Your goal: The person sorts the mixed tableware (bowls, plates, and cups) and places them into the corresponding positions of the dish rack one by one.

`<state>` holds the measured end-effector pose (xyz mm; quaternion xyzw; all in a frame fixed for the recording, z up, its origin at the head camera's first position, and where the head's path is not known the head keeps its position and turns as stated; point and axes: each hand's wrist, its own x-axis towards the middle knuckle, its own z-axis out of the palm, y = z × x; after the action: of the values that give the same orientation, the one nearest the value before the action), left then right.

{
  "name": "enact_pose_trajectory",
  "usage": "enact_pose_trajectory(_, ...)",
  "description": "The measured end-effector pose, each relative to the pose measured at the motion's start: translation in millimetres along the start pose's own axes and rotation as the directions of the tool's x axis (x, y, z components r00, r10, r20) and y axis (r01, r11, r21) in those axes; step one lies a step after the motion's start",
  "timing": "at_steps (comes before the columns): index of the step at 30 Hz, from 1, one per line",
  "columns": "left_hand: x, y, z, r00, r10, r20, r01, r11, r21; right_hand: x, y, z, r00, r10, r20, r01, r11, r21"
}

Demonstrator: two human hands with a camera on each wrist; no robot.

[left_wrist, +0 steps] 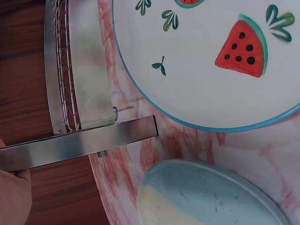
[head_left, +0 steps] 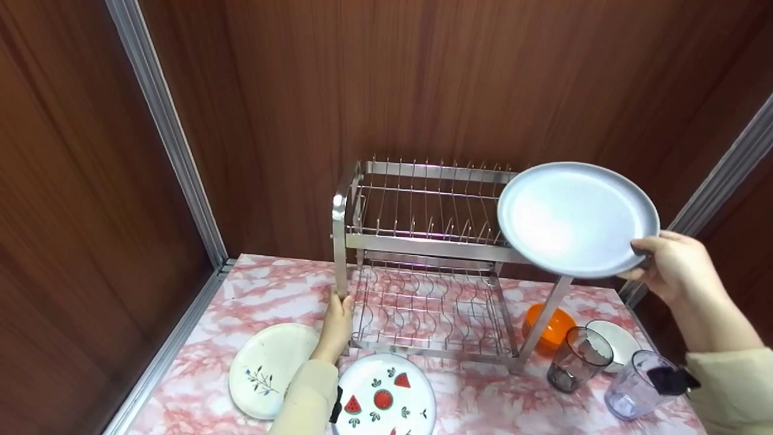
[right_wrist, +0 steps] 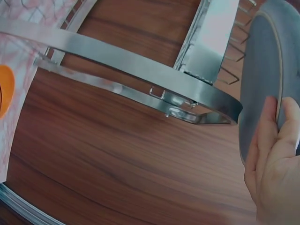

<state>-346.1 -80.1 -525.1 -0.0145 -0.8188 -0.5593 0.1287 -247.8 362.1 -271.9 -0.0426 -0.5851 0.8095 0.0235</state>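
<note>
In the head view, my right hand (head_left: pixel 673 263) pinches the edge of a pale blue-grey plate (head_left: pixel 577 217), thumb on the upper face and fingers beneath. The plate is held up in front of the right end of a two-tier metal dish rack (head_left: pixel 423 246), hiding that corner. The right wrist view shows the plate's underside (right_wrist: pixel 258 70) close to the rack's curved end frame. My left hand (head_left: pixel 338 323) grips the rack's front left upright (head_left: pixel 340 260). No dishes show on either wire tier.
A watermelon-patterned plate (head_left: pixel 386 386) lies before the rack, a cream floral plate (head_left: pixel 266 368) to its left. On the right stand an orange bowl (head_left: pixel 558 329), a white bowl (head_left: pixel 619 341), a dark glass (head_left: pixel 580 359) and a clear purplish glass (head_left: pixel 637 386). Wood panels (head_left: pixel 423 78) enclose the marbled table.
</note>
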Motion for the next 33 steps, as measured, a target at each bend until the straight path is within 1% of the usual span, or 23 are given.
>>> enact_pose_trajectory(3, 0.3, -0.1, 0.2, 1.0, -0.004, 0.005, 0.004, 1.0, -0.01, 8, -6, 4, 1.0, 0.014, -0.018, -0.014, 1.0, 0.008)
enact_pose_trajectory(7, 1.2, 0.0, 0.4, 1.0, -0.012, 0.013, 0.013, 1.0, -0.023, 18, -11, 9, 0.998, 0.029, -0.059, -0.029, 1.0, -0.011)
enact_pose_trajectory(9, 1.7, 0.2, 0.5, 1.0, -0.007, 0.013, 0.007, 1.0, -0.013, 22, -13, 11, 0.996, 0.031, -0.082, -0.033, 0.999, -0.024)
enact_pose_trajectory(14, 2.4, 0.3, 0.3, 1.0, -0.014, 0.016, 0.014, 1.0, -0.01, 30, -17, 17, 0.993, 0.021, -0.112, -0.024, 0.999, -0.024)
enact_pose_trajectory(17, 2.5, -0.2, 0.0, 1.0, -0.018, 0.009, 0.018, 1.0, 0.007, 34, -19, 21, 0.992, 0.008, -0.123, -0.012, 1.0, -0.028)
enact_pose_trajectory(21, 2.1, -1.4, 0.1, 1.0, -0.015, 0.009, 0.015, 1.0, 0.016, 37, -22, 27, 0.985, -0.017, -0.17, 0.006, 0.998, -0.063)
enact_pose_trajectory(24, 1.4, -2.2, 0.3, 1.0, -0.02, 0.018, 0.02, 1.0, -0.005, 40, -24, 32, 0.976, -0.035, -0.215, 0.013, 0.995, -0.101)
enact_pose_trajectory(28, 0.1, -2.5, -0.1, 1.0, -0.019, 0.014, 0.019, 1.0, -0.009, 44, -25, 38, 0.963, -0.07, -0.259, 0.021, 0.982, -0.188)
enact_pose_trajectory(31, 0.1, -1.6, -0.2, 1.0, -0.011, 0.009, 0.011, 1.0, -0.012, 46, -26, 40, 0.954, -0.094, -0.286, 0.025, 0.971, -0.236)
enact_pose_trajectory(33, 0.8, -1.0, -0.2, 1.0, -0.011, 0.009, 0.011, 1.0, -0.017, 48, -27, 42, 0.947, -0.103, -0.303, 0.026, 0.968, -0.248)
